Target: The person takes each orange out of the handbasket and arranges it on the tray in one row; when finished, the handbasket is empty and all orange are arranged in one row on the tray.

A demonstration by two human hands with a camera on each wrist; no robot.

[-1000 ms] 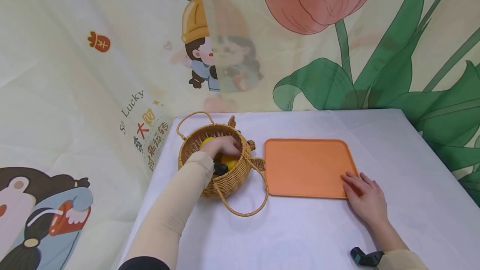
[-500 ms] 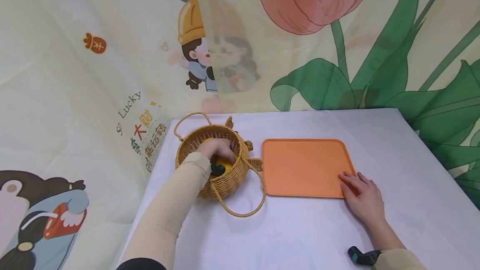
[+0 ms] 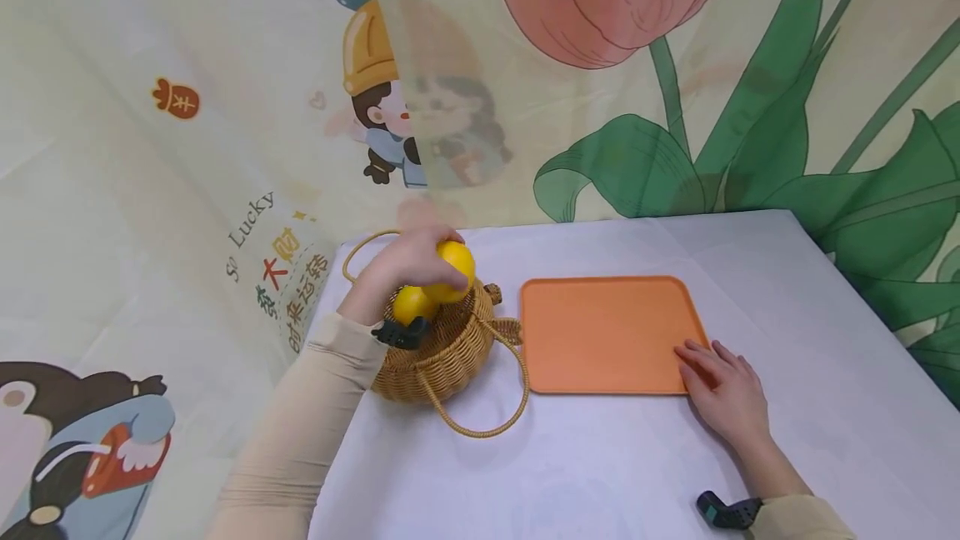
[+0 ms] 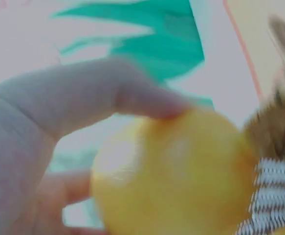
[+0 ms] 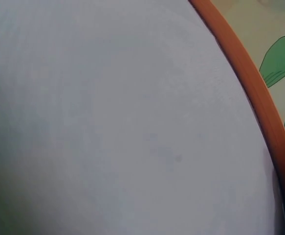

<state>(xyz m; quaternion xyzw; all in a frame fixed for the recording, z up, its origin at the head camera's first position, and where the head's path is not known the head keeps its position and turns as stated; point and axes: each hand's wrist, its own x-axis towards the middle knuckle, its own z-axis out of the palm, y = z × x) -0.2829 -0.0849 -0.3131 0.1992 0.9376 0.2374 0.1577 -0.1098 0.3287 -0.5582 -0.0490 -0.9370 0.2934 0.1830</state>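
My left hand [image 3: 408, 261] grips a smooth, round yellow fruit [image 3: 457, 261] above the wicker basket [image 3: 453, 369]. In the left wrist view the thumb lies over the top of this fruit [image 4: 176, 171], with fingers behind it; its exact kind is unclear. A second yellow fruit [image 3: 412, 305] shows inside the basket, partly hidden by my hand and wrist strap. My right hand [image 3: 727, 398] rests with relaxed fingers at the near right corner of an orange tray [image 3: 607, 336]. In the right wrist view only the tray's edge [image 5: 250, 88] and white cloth appear, no fingers.
Both basket handles, one a front loop [image 3: 480, 433], stick out past the rim. The basket's side ornament nearly meets the tray's left edge. A white cloth [image 3: 570, 465] covers the table, and printed curtains [image 3: 630, 90] hang behind and to the left.
My left hand has risen out of the basket with a yellow fruit in its grip. The right hand stays at the tray's edge. The head view has shifted slightly.
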